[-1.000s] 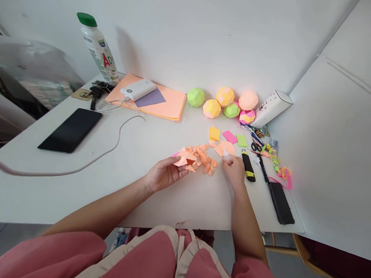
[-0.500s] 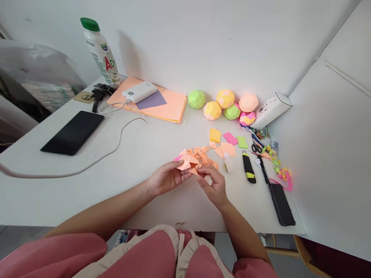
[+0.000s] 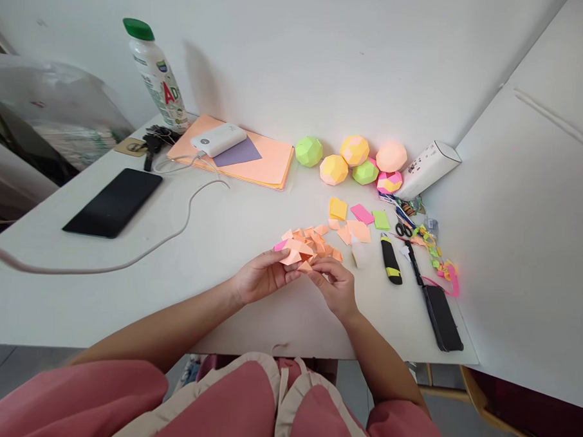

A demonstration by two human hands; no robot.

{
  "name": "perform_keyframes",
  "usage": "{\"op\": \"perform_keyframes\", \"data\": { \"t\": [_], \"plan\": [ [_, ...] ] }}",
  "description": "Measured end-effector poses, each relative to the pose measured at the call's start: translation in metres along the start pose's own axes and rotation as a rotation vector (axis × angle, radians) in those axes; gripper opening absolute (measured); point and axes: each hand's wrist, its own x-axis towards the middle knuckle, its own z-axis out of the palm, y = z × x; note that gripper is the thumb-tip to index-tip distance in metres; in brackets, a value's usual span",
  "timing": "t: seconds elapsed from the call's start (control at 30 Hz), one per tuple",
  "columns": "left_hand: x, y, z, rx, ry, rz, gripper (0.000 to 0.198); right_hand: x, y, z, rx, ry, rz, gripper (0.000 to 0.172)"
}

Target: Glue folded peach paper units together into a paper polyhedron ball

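Observation:
Thumb and fingers of my left hand [image 3: 264, 275] are closed on a partly assembled folded-paper ball [image 3: 294, 251], peach with a pink corner. My right hand [image 3: 335, 283] pinches a small peach paper piece [image 3: 305, 266] at the ball's near right side; whether it is joined to the ball I cannot tell. Just behind lie several loose folded peach pieces [image 3: 321, 240]. Flat peach paper squares [image 3: 358, 231] rest to their right, with small yellow [image 3: 337, 209], pink [image 3: 362, 213] and green [image 3: 381, 219] stacks farther back.
Several finished paper balls [image 3: 354, 150] sit along the wall beside a white box [image 3: 431, 170]. On the right lie a utility knife [image 3: 391, 260], scissors [image 3: 403, 230] and a black case [image 3: 442, 317]. At left are a tablet [image 3: 113, 202], a cable [image 3: 175, 235], a power bank [image 3: 218, 140] and a bottle [image 3: 157, 80].
My right fingers and the small peach piece have shifted very slightly against the ball. The whole view has moved a little; the left hand keeps its hold.

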Motion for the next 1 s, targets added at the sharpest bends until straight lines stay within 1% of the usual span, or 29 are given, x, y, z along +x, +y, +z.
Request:
{"op": "perform_keyframes", "data": {
  "t": [0.17,0.23,0.33,0.67,1.0],
  "plan": [
    [0.002,-0.003,-0.004,0.059,-0.088,0.04,0.016,-0.001,-0.001,0.003,0.115,0.058,0.19,0.015],
    [0.002,-0.004,-0.004,0.077,-0.105,0.042,0.015,-0.002,0.0,0.005,0.166,0.065,0.229,0.017],
    [0.002,-0.004,-0.004,0.086,-0.117,0.057,0.012,-0.004,0.0,0.007,0.201,0.098,0.242,0.016],
    [0.002,-0.006,-0.003,0.07,-0.069,0.055,0.015,-0.008,0.0,0.012,0.211,0.181,0.276,0.016],
    [0.002,-0.007,-0.005,0.068,-0.073,0.048,0.013,-0.008,0.001,0.012,0.229,0.167,0.284,0.016]
  ]
}}
